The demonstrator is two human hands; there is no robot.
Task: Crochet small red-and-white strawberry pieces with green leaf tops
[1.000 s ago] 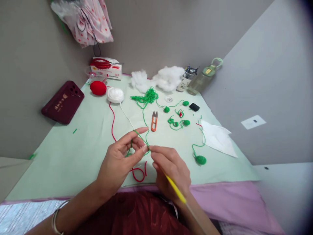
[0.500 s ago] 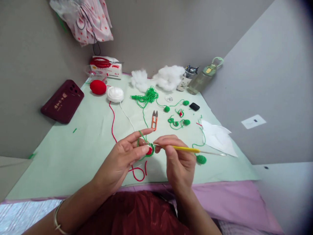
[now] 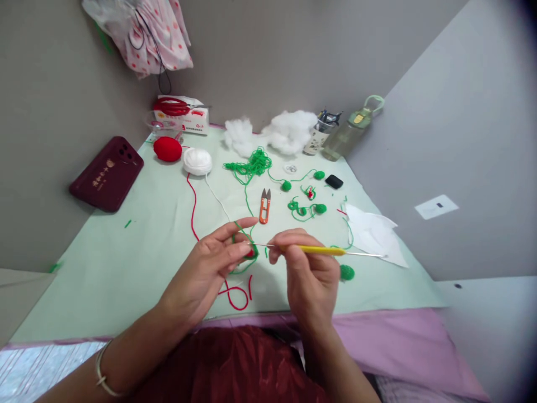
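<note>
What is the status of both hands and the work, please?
Left hand: pinching red-green crochet piece. Right hand: gripping yellow-handled hook. Orange snips just beyond, not blocking.

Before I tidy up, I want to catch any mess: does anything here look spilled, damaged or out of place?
Nothing looks spilled or damaged. The green yarn lies in a loose tangle, unlike the wound white yarn. A green scrap at left and a red scrap by the white sheet look like stray cuttings.
</note>
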